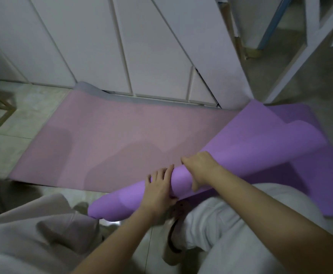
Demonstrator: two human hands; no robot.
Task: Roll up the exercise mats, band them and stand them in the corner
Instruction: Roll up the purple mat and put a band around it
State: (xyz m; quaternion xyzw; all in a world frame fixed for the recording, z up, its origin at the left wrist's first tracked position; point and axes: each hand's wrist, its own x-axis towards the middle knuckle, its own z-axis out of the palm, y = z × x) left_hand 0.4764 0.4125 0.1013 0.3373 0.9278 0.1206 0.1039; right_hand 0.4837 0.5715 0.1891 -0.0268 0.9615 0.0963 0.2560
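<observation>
Purple mat (250, 139) is partly rolled. The roll runs diagonally across our knees, and the loose tail lies on the floor (23, 115) to the right. Pink mat (112, 135) lies flat beside it, its far end curling up against the cupboard doors (94, 46).

Left hand (158, 188) has its fingers spread and laid over the roll, pressing rather than gripping. Right hand (200, 169) is curled over the top with the thumb on the near side, holding the roll.

Our read on handling:
- It looks like light, soft foam that bends easily and springs back, so the roll will loosen if we let go.
- The surface looks matte, so it is probably grippy rather than slippery.
- Both hands sit close together mid-roll, and the left end looks loose and fat. We'd spread our hands towards the ends to keep the roll even.
- No band in view.
</observation>
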